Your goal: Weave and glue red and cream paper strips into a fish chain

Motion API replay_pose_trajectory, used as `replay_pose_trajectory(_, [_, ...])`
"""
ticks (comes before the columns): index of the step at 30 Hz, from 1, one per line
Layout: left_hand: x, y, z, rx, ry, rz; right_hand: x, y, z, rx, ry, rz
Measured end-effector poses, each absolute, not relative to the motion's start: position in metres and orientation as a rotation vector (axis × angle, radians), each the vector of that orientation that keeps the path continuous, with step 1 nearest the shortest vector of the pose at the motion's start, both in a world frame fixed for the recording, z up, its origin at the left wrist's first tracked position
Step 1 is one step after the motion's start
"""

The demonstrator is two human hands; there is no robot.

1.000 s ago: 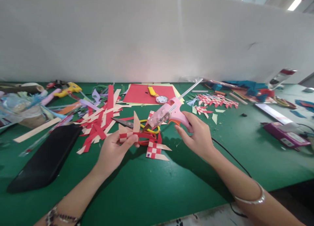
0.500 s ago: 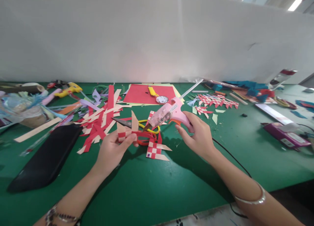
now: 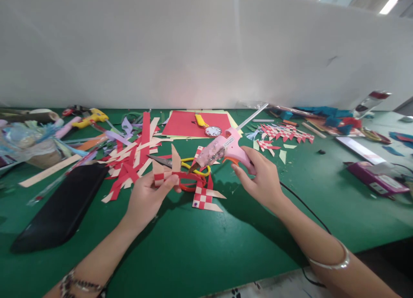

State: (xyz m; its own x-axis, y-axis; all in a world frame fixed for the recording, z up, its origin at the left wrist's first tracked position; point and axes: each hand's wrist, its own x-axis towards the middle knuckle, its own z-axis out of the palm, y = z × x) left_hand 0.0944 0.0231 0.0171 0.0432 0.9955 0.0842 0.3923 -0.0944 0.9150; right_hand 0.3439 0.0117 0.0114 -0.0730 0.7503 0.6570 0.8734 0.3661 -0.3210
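My left hand [image 3: 154, 197] pinches a woven red and cream paper fish [image 3: 162, 176] between thumb and fingers, a red strip reaching to the right. In my right hand [image 3: 263, 177] is a pink hot glue gun [image 3: 222, 149], a clear glue stick rising from its back. Its nozzle points down-left, close to the red strip; whether it touches I cannot tell. Scissors [image 3: 195, 165] with yellow and orange-red handles lie behind the held paper, partly covered. Another woven paper fish [image 3: 203, 199] with a small dark eye lies on the green table between my hands.
Red and cream paper strips [image 3: 129, 160] are heaped at left, by a black case [image 3: 61, 207] and yellow glue gun [image 3: 93, 118]. Red paper sheets [image 3: 180, 123] carry a round dish of eyes [image 3: 213, 131]. Several woven pieces [image 3: 287, 132] and a purple power strip [image 3: 376, 179] lie right.
My left hand with the woven paper fish has shifted very slightly to the left. The glue gun and my right hand stay almost in place.
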Motion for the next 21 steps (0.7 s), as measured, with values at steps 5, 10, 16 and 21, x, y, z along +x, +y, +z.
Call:
replay_pose_trajectory(5, [0.093,0.024,0.0149,1.594,1.42,1.046,0.3441,0.0121,0.0115,-1.425,-1.843,-0.199])
replay_pose_trajectory(10, [0.0918,0.025,0.0151,1.657,1.426,1.064,0.3445,0.0124,0.0111,-1.434,-1.835,-0.198])
replay_pose_trajectory(16, [0.0925,0.0252,0.0169,1.657,1.44,1.075,0.3453,0.0124,0.0116,-1.437,-1.829,-0.201])
replay_pose_trajectory(21, [0.0919,0.025,0.019,1.668,1.489,1.07,0.3458,0.0126,0.0124,-1.433,-1.833,-0.214])
